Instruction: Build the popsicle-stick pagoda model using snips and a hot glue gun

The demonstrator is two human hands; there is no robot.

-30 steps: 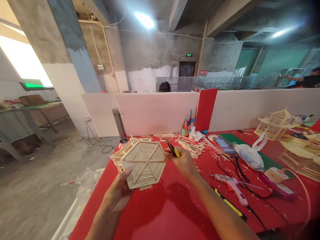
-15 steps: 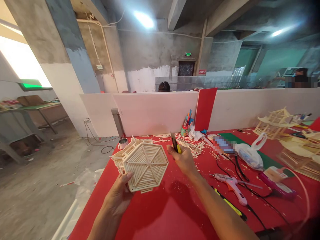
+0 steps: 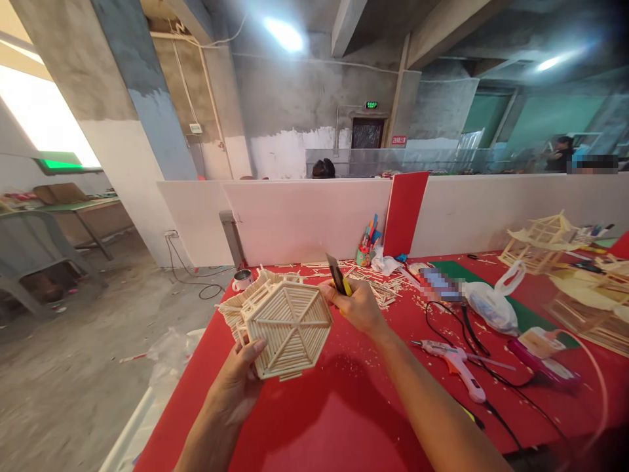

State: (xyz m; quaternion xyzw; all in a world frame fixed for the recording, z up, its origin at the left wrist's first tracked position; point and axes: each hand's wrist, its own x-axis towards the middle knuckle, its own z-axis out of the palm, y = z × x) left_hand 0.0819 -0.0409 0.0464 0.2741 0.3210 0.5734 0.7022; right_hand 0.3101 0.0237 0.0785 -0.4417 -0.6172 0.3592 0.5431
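My left hand (image 3: 240, 370) grips the lower left edge of a model built from thin wooden sticks (image 3: 292, 328). Its flat six-sided base, with spokes meeting in the middle, faces me, and the rest of the structure stretches away behind it. In my right hand (image 3: 361, 308) is a utility knife (image 3: 339, 278) with a black and yellow body, its blade pointing up and left. The fingers round the knife are at the base's upper right edge; whether they touch it I cannot tell.
Loose sticks (image 3: 388, 288) lie behind my right hand. On the red table (image 3: 304, 426) are a pink glue gun (image 3: 457, 367), a plastic bag (image 3: 491, 308), a mug (image 3: 242, 280) and a pen pot (image 3: 364, 254). Another stick model (image 3: 538, 239) stands at the right.
My right hand with the knife has moved slightly left, closer to the model's edge. The model has shifted a little to the right. My right forearm now covers more of the yellow cutter on the table.
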